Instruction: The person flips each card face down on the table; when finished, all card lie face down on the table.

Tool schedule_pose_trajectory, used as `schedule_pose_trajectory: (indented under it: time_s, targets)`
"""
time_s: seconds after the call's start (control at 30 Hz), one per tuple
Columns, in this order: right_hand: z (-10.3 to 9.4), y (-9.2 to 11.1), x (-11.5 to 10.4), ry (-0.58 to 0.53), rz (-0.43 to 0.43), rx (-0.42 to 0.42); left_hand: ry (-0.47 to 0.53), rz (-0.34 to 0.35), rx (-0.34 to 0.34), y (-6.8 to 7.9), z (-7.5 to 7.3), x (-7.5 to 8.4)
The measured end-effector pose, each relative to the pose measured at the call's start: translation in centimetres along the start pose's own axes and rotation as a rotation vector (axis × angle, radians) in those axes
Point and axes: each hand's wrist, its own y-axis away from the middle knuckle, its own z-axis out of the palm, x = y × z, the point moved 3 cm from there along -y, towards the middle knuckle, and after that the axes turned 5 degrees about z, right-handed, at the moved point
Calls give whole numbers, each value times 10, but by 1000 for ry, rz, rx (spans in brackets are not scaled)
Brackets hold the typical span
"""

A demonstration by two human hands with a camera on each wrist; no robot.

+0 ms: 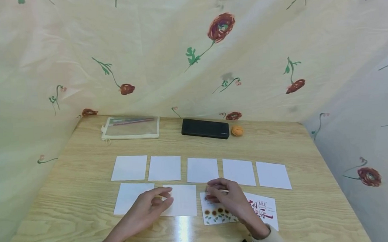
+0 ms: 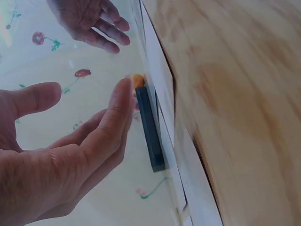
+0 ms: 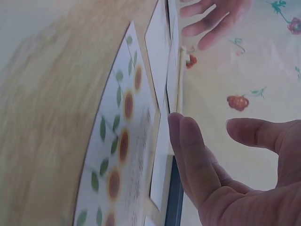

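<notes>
My left hand hovers over the front row of white cards, between a left blank card and the blank card beside it. Thumb and fingers are apart in the left wrist view, with nothing between them. Above a card printed with sunflowers is my right hand, which covers part of it in the head view. Its fingers are loosely bent and hold nothing, the thumb standing off from them. Right of that lies a card with red characters, partly hidden by the right hand and forearm.
Behind the front row, several blank white cards form another row across the wooden table. Farther back are a zippered mesh pouch with pens, a black case and a small orange ball-like object. Flowered cloth hangs around the table.
</notes>
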Motion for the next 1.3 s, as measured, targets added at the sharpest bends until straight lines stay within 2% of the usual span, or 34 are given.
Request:
schedule_pose_trajectory:
  time_s: [0.13, 0.4, 0.6, 0.93, 1.13, 1.3]
  targets:
    - [-10, 1, 4, -9, 25, 34, 74, 23, -60, -7, 5, 3]
    - [-30, 6, 14, 12, 55, 138, 161, 58, -157, -16, 23, 10]
    - [-43, 10, 24, 14, 63, 173, 250, 71, -182, -18, 37, 10]
    - [-63, 16, 36, 33, 98, 220, 268, 28, -238, -25, 58, 16]
    - [-68, 19, 41, 21, 107, 228, 279, 8, -281, -26, 67, 19]
    - [-70, 20, 44, 7, 112, 224, 286, -2, -287, -26, 72, 22]
